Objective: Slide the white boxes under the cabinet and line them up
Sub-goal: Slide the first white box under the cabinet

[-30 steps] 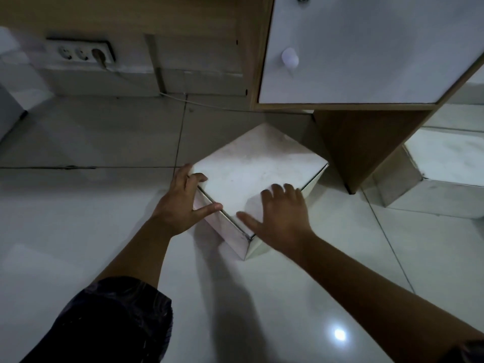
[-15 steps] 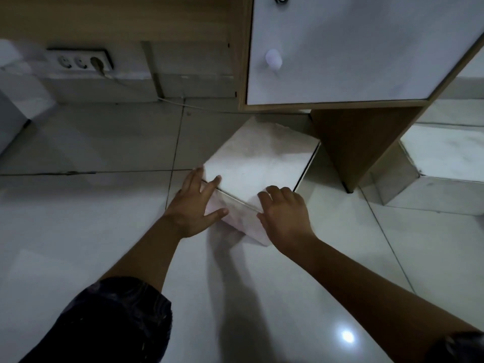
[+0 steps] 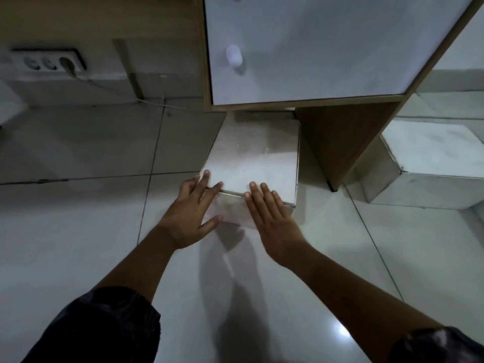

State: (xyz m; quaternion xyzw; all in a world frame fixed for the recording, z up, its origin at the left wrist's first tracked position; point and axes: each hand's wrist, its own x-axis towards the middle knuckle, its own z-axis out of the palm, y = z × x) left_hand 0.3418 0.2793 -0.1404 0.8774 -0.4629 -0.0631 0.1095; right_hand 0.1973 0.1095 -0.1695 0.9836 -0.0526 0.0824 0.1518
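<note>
- Here we press our left hand (image 3: 192, 213) and right hand (image 3: 272, 218), fingers spread flat, against the white box (image 3: 254, 158).
- Its 12 o'clock end sits under the cabinet (image 3: 314, 48).

White box (image 3: 255, 155) with faintly mottled top, second white box (image 3: 429, 150) likewise, cabinet (image 3: 337, 134) in brown wood grain with plain white door (image 3: 327, 43) and white knob (image 3: 234, 55), floor (image 3: 78, 226) in glossy whitish tiles, sleeves (image 3: 104, 328) dark, possibly patterned.
</note>
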